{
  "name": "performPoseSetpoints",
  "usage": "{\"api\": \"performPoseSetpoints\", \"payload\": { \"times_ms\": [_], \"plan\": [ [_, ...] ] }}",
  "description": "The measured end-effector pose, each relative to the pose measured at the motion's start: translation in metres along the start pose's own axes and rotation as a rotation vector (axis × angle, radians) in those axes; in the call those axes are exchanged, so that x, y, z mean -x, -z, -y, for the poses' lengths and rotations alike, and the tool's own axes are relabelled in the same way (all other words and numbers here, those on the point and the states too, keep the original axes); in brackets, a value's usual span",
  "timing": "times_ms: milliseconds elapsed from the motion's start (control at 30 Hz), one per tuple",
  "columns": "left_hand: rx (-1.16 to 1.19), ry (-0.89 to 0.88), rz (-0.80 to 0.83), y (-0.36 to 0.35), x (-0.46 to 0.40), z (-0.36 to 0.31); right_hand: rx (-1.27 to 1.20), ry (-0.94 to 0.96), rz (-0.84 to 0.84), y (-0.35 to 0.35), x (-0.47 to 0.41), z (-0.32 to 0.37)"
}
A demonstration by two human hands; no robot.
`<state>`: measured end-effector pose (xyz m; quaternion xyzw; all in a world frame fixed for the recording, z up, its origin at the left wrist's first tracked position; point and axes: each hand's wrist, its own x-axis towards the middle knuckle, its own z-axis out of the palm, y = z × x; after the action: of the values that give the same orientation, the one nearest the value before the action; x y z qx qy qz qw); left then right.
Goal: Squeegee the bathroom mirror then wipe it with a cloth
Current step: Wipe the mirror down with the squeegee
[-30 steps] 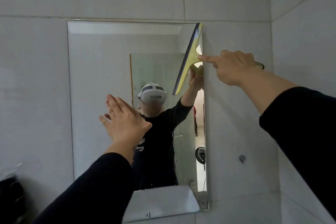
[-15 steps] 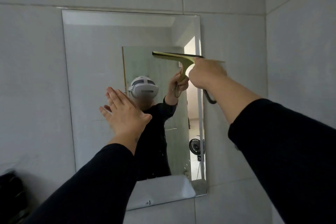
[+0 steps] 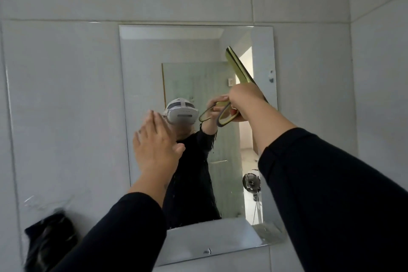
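Note:
A frameless rectangular mirror [image 3: 143, 86] hangs on the grey tiled wall. My right hand [image 3: 245, 99] grips a yellow-green squeegee [image 3: 237, 66] by its looped handle. The blade slants up to the left over the mirror's upper right part. Whether the blade touches the glass, I cannot tell. My left hand [image 3: 154, 143] is raised in front of the mirror's middle left, flat, fingers together, holding nothing. Both arms wear black sleeves. The mirror reflects a person in black with a white headset.
A dark cloth-like bundle [image 3: 48, 240] sits low on the left against the wall. The side wall [image 3: 379, 95] meets the mirror wall close on the right. A doorway and a small fan show only as reflections.
The squeegee blade has swung from steep at the mirror's top right edge, through level, to a slant up-left lower on the glass. My left hand stayed raised. The view shifted left.

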<state>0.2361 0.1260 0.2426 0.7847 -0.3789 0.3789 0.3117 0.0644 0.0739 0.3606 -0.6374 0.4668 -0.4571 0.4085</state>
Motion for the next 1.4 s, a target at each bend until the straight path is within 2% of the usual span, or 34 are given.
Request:
{"api": "performPoseSetpoints", "payload": {
  "times_ms": [100, 267, 467, 633, 833, 933, 1033, 1100, 1167, 1300, 1400],
  "plan": [
    [-0.026, 0.103, 0.055, 0.002, -0.004, 0.032, -0.036, -0.032, 0.020, -0.014, 0.001, 0.004],
    [0.031, 0.170, 0.139, -0.005, 0.004, 0.065, 0.017, -0.057, 0.006, -0.049, -0.009, 0.003],
    [0.012, 0.109, 0.216, -0.008, 0.010, 0.084, -0.249, -0.039, 0.041, -0.099, 0.007, 0.010],
    [-0.026, 0.026, 0.257, -0.004, 0.013, 0.093, -0.214, 0.174, 0.154, -0.142, 0.042, 0.021],
    [0.038, 0.005, 0.264, -0.011, 0.013, 0.101, -0.157, 0.153, 0.066, -0.169, 0.065, 0.020],
    [0.119, 0.034, 0.232, -0.015, 0.015, 0.101, 0.009, 0.196, 0.038, -0.178, 0.073, 0.015],
    [0.185, 0.041, 0.271, -0.015, 0.015, 0.105, 0.155, 0.292, 0.131, -0.189, 0.081, 0.007],
    [0.084, 0.015, 0.285, -0.014, 0.016, 0.106, 0.254, 0.328, 0.152, -0.188, 0.085, 0.004],
    [-0.010, 0.004, 0.274, -0.011, 0.015, 0.104, 0.443, 0.413, 0.108, -0.178, 0.084, 0.001],
    [0.003, 0.045, 0.304, -0.007, 0.014, 0.098, 1.017, 0.750, -0.018, -0.144, 0.075, -0.013],
    [-0.002, 0.035, 0.279, -0.010, 0.015, 0.100, 1.276, 0.887, -0.143, -0.123, 0.064, -0.016]
  ]
}}
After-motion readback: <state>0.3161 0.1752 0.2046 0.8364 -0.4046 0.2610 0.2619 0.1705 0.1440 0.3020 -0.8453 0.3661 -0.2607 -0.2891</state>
